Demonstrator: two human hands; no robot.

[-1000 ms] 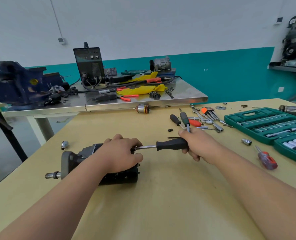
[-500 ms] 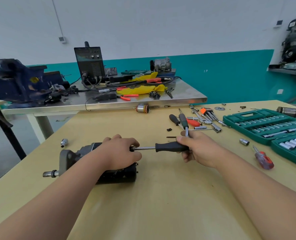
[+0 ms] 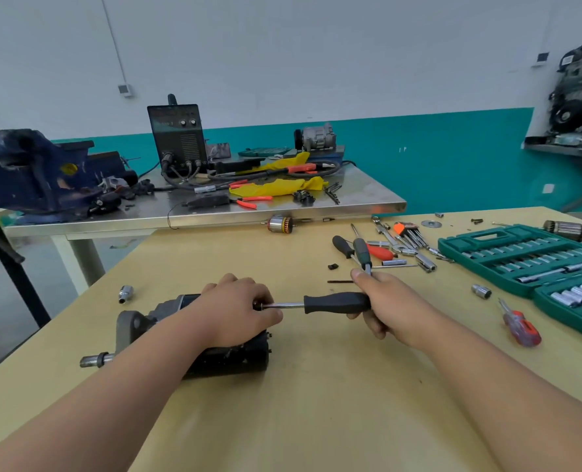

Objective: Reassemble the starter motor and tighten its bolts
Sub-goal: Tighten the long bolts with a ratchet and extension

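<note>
Pale wood table [image 3: 317,420]. Starter motor [image 3: 228,361] lies on its side at about 7 o'clock from frame centre: dark body, with the grey nose housing and shaft stub pointing to 8 o'clock. Left hand [image 3: 235,311] sits over the motor's rear end, fingers curled round it. Right hand [image 3: 388,306], at 3 o'clock of the left, has its fingers wrapped tight round the black handle of a driver [image 3: 334,303]. The driver lies level, its steel shaft running to 9 o'clock and meeting the left fingertips at the motor's end. Loose socket [image 3: 125,294] at 10 o'clock of the motor. Green socket case [image 3: 521,247] open at 3 o'clock, with a red-handled screwdriver [image 3: 521,330] near it, on the 7 o'clock side.
</note>
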